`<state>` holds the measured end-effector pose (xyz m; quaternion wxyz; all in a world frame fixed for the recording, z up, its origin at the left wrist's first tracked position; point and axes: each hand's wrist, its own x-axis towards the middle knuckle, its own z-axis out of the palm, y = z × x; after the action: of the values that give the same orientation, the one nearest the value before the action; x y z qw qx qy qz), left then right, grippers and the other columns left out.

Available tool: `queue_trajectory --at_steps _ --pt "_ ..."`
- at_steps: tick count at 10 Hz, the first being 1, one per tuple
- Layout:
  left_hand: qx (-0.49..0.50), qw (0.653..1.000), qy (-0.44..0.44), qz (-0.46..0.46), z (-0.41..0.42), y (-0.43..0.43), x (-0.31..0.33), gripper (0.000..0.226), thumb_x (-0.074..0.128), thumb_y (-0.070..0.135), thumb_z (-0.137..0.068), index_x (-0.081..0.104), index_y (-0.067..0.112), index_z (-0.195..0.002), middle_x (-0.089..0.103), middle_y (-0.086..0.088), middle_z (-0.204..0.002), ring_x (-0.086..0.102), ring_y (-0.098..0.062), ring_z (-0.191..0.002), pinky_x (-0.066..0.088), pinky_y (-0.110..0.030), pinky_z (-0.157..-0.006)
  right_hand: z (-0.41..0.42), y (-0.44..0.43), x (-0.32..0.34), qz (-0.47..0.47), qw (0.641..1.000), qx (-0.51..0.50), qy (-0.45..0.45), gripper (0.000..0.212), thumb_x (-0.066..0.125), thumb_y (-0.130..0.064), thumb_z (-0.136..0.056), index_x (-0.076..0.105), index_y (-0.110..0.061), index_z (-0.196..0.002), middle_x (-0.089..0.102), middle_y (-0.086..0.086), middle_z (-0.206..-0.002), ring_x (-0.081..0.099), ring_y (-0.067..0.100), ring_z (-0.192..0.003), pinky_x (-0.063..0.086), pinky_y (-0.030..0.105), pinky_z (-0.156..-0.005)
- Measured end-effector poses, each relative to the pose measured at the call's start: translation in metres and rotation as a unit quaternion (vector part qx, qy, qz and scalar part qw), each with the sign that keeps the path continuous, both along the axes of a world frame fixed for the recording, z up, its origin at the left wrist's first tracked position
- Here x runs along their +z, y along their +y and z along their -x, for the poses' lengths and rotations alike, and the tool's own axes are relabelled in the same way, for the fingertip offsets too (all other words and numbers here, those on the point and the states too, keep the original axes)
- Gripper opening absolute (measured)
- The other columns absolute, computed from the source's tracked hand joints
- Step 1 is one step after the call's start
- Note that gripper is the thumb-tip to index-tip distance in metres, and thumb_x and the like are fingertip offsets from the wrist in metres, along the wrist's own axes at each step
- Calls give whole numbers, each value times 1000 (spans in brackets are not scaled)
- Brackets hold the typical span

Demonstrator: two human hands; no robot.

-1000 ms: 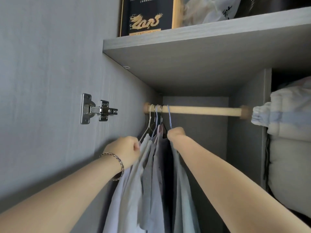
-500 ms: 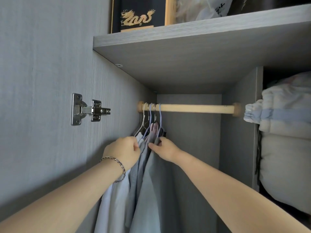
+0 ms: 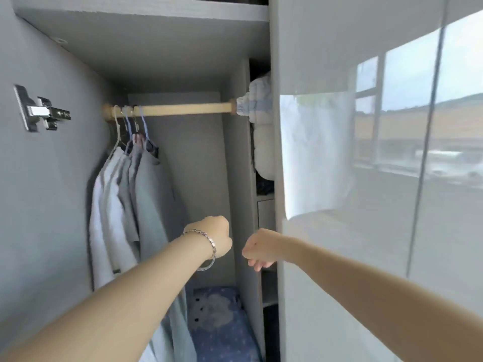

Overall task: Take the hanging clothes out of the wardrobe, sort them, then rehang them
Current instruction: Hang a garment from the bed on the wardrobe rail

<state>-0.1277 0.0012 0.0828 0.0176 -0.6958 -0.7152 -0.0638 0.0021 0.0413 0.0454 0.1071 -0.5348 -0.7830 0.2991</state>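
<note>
Wardrobe (image 3: 190,178) seen from its open front. At far left a hinge (image 3: 41,112) sits on the side wall. Next, the clothes (image 3: 136,199), pale grey and white, hang pressed together on several hangers (image 3: 130,124) hooked over the left end of the rod (image 3: 183,109). Lower and to the right, well apart from the clothes, the left hand (image 3: 213,237), with a bracelet (image 3: 206,244) at the wrist, is clenched with its back toward the camera and nothing seen in it. Just beside it the right hand (image 3: 258,250) has its fingers loosely curled downward and grasps nothing; it lies near the edge of the glossy door (image 3: 366,178), and contact cannot be made out. Blue bedding (image 3: 222,322) lies on the wardrobe floor below the hands; a pale bundle (image 3: 257,105) fills the compartment past the rod's right end. Step in hand, as judged: every garment is on the rod and neither hand holds one, so this is either the start, before removal, or the end, after rehanging; the view does not settle which. If removal is next, a hand must rise to the hooks and lift each over the rod; if the work is done, the right hand need only take the door edge and swing it shut
</note>
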Motion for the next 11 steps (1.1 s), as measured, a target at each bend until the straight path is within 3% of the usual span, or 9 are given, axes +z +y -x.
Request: queue_trajectory --at_steps 1,2,4,5,6,7,9,10,11 --pt "-120 990 -62 34 -76 -31 -38 19 40 11 -84 51 16 -71 66 -6 -84 60 -25 -73 51 -32 -72 -73 -52 -36 40 994 -42 -96 17 39 -10 -96 53 -10 -87 62 8 -86 48 9 -55 37 12 -50" --pt "-198 972 -93 82 -145 -49 -69 17 42 14 -82 51 20 -69 69 -5 -87 65 -24 -80 53 -31 -76 -160 -106 -68 84 982 -142 -97 15 36 -7 -95 51 -11 -92 55 1 -74 48 9 -56 37 14 -50" --pt "-369 915 -41 160 -319 -131 -135 16 45 15 -84 48 17 -68 67 -7 -89 65 -26 -91 48 -28 -76 -341 -245 -122 96 926 -357 -78 8 50 -11 -91 56 -14 -94 60 5 -80 56 19 -65 45 19 -61" --pt "-430 880 -28 200 -408 -183 -165 18 45 14 -83 48 16 -65 70 -10 -92 66 -26 -85 50 -28 -75 -423 -334 -150 121 888 -435 -81 5 51 -12 -91 56 -14 -92 55 -1 -69 51 10 -57 44 17 -59" --pt "-475 844 -49 243 -495 -242 -191 23 46 11 -83 51 18 -62 69 -5 -73 68 -23 -69 50 -23 -63 -496 -434 -171 146 842 -514 -77 7 51 -11 -91 56 -14 -86 53 -3 -67 49 7 -56 42 15 -57" --pt "-511 805 -67 294 -576 -308 -217 20 45 7 -87 55 13 -71 63 1 -60 61 -13 -51 37 -14 -41 -557 -533 -192 174 796 -576 -63 23 51 -12 -91 50 -21 -69 52 -4 -67 49 7 -56 41 15 -56" --pt "-607 733 -40 304 -694 -424 -269 21 47 9 -87 56 16 -70 64 5 -62 60 -11 -52 41 -18 -51 -623 -682 -251 220 688 -689 -54 29 46 -12 -89 48 -11 -60 44 1 -52 44 22 -57 37 25 -57" --pt "-656 692 -12 302 -742 -472 -291 22 47 11 -85 56 19 -68 66 2 -68 63 -16 -59 48 -22 -64 -646 -736 -286 247 631 -735 -10 32 44 -12 -87 50 -11 -56 52 2 -47 51 23 -63 42 25 -64" --pt "-694 653 17 302 -793 -510 -312 20 48 14 -86 56 21 -69 70 -5 -82 66 -24 -79 51 -28 -74 -671 -782 -316 273 572 -772 44 24 42 -8 -85 63 -6 -73 62 12 -71 55 23 -72 44 25 -69"
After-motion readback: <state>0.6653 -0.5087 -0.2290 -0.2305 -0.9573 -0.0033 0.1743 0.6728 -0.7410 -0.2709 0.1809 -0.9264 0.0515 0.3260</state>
